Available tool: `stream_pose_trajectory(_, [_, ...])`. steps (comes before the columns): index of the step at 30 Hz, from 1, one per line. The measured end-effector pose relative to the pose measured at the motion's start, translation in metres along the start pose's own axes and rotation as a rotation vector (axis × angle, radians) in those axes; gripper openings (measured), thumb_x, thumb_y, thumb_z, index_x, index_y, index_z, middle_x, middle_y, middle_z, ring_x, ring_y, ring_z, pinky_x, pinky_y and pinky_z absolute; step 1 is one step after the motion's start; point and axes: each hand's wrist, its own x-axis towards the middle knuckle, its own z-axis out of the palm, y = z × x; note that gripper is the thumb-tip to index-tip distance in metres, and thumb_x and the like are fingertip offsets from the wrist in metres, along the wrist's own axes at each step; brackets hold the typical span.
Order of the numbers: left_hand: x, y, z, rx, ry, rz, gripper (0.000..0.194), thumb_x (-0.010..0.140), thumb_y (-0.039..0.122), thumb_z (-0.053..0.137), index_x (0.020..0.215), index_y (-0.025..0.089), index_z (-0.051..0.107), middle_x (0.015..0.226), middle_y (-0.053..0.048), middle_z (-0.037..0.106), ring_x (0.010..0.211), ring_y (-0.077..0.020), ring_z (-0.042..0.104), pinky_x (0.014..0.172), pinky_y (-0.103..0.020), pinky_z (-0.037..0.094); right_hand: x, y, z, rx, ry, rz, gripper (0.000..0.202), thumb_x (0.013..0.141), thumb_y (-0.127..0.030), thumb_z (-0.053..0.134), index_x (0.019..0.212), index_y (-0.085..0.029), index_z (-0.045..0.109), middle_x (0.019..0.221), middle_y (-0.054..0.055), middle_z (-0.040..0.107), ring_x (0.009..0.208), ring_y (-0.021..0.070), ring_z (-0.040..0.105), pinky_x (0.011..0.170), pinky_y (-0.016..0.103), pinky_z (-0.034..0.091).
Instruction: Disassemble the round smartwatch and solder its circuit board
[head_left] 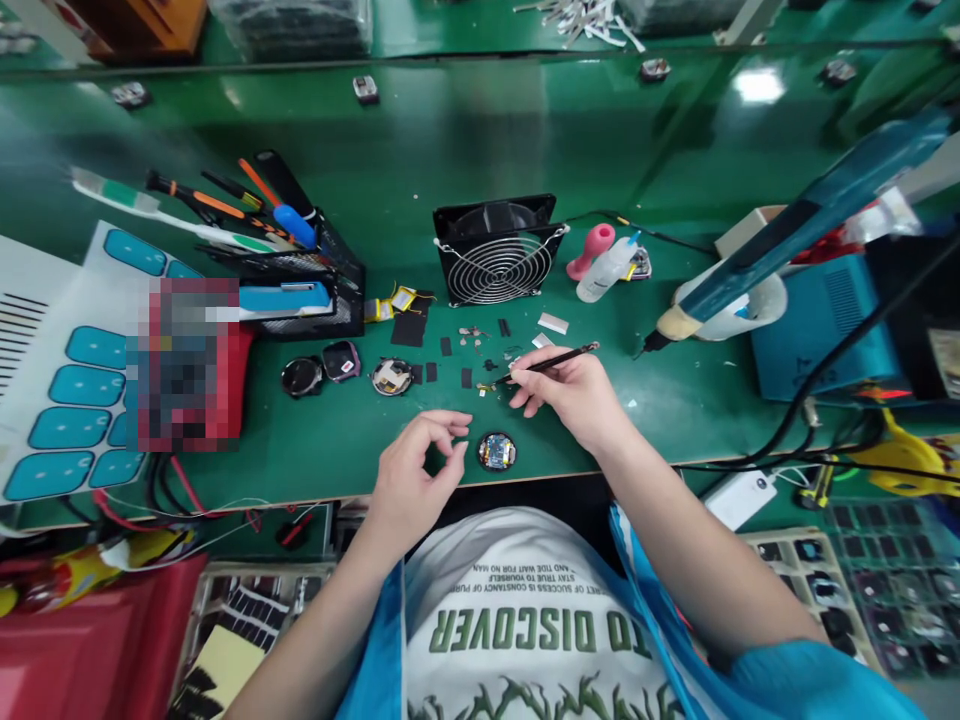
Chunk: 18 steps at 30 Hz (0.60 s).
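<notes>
My right hand (559, 395) is pinching a slim black tool (559, 358), tip aiming toward a tiny gold part (484, 387) at nine o'clock; I'm thinking light touch. Round module (497, 452) is sitting at eight, empty left hand (424, 468) hanging half-curled beyond.

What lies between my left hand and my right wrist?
The head view shows a round device there on the green bench, its circuit board exposed.
</notes>
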Motion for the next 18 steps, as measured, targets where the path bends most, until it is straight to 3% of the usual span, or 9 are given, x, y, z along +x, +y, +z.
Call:
stream_pose_trajectory(6, [-0.001,-0.006,0.005,-0.142,0.099,-0.091,0.017,0.094,0.013,0.059,0.086,0.022,0.047,0.11,-0.004,0.071,0.096,-0.0132,0.072,0.087,-0.027,0.057,-0.003,-0.001,0.0,0.024,-0.007,-0.025,0.045,0.066,-0.052,0.093,0.079,-0.014,0.073,0.06,0.003,0.072,0.051,0.0141,0.068,0.049,0.022,0.057])
stream_pose_trajectory(12, [0.001,0.005,0.006,-0.278,0.163,-0.159,0.015,0.091,0.017,0.064,0.099,0.021,0.052,0.113,-0.006,0.069,0.096,-0.013,0.073,0.085,-0.025,0.06,-0.02,0.0,-0.004,0.156,-0.1,-0.009,0.033,0.071,-0.042,0.093,0.079,-0.016,0.074,0.065,0.003,0.075,0.054,0.0156,0.072,0.052,0.023,0.059])
stream_pose_trajectory(15, [0.005,0.009,0.003,-0.203,0.14,-0.17,0.019,0.09,0.018,0.064,0.106,0.022,0.054,0.116,-0.006,0.067,0.097,-0.013,0.071,0.08,-0.023,0.059,-0.027,0.002,-0.007,0.123,-0.098,-0.022,0.032,0.076,-0.043,0.09,0.081,-0.016,0.074,0.062,0.003,0.073,0.054,0.0146,0.071,0.053,0.023,0.059])
stream_pose_trajectory(18, [0.013,0.008,0.001,-0.032,0.094,-0.178,0.018,0.09,0.018,0.063,0.107,0.022,0.058,0.114,-0.005,0.069,0.09,-0.0112,0.07,0.071,-0.019,0.057,-0.023,0.002,-0.006,0.06,0.003,-0.06,0.037,0.074,-0.047,0.09,0.085,-0.016,0.073,0.061,0.001,0.072,0.053,0.0141,0.069,0.051,0.023,0.059])
